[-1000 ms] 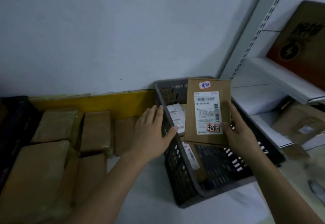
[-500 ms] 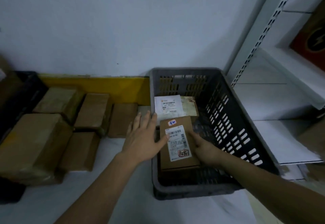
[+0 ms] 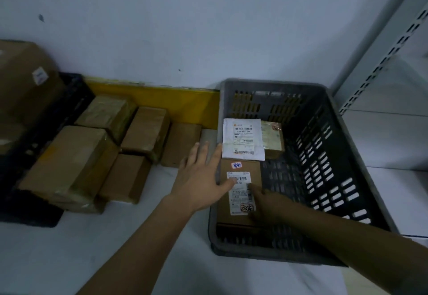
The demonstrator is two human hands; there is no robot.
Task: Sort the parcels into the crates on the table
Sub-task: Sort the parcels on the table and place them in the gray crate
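Three parcels are seen in the gray crate [image 3: 273,85]. The brown parcel [image 3: 240,192] is pressed flat under the spread left hand [image 3: 201,178] and the right hand [image 3: 268,204], whose fingers lie straight on it. More boxes [image 3: 143,130] are left beside the left hand.

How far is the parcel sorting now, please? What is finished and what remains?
Done: a white parcel and a small taped box lie in the grey crate. In hand: the labelled brown parcel lies flat in that crate, the left hand and right hand resting on it. Left: several brown boxes wait on the table beside the crate.
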